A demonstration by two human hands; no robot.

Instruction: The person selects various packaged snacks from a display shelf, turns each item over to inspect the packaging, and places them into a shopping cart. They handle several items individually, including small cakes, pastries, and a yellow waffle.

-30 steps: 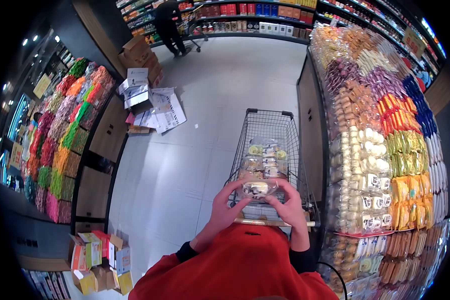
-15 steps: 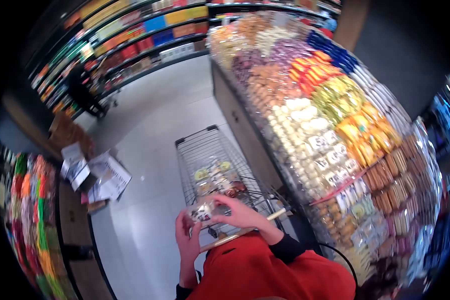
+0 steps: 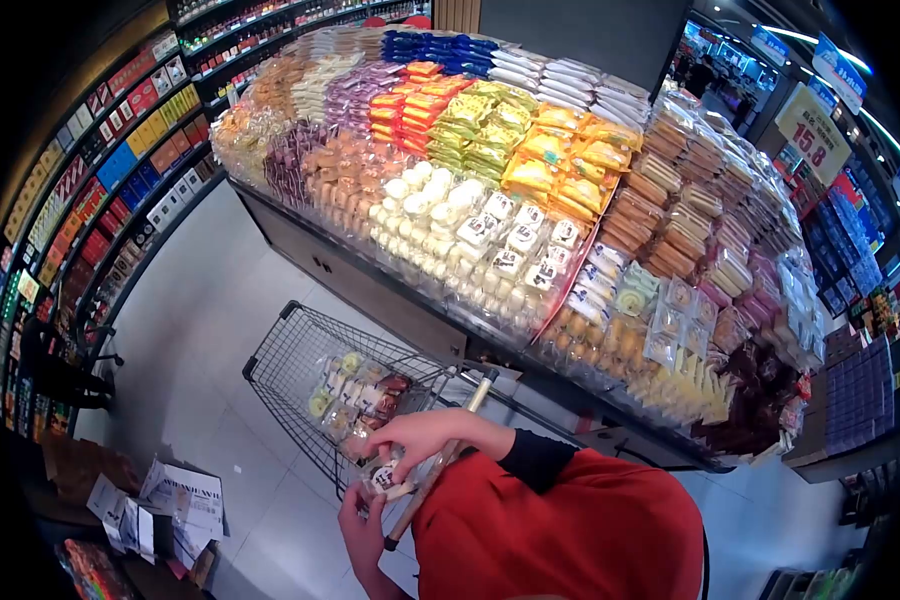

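Note:
Between my two hands is a small clear plastic food pack (image 3: 382, 480) with a white label and dark print. My left hand (image 3: 362, 522) grips its near left side with curled fingers. From above, my right hand (image 3: 425, 436) holds the other side, thumb and fingers closed on it, covering part of the pack. Both hands are over the handle end of a wire shopping cart (image 3: 292, 335). Several clear packs of food (image 3: 355, 392) lie inside the cart. The cart's pale handle bar (image 3: 438, 470) runs just beside the right wrist.
A large display of packaged snacks (image 3: 480, 215) fills the area ahead and right. Stocked shelves (image 3: 120, 150) line the left. Cardboard and papers (image 3: 185, 505) are piled at lower left. A person in dark clothes (image 3: 55, 365) is at far left. A price sign (image 3: 812, 135) hangs right.
My view has swung to the right, so the snack display now spans the middle. The pack stays in both hands, and my right hand now covers more of its top.

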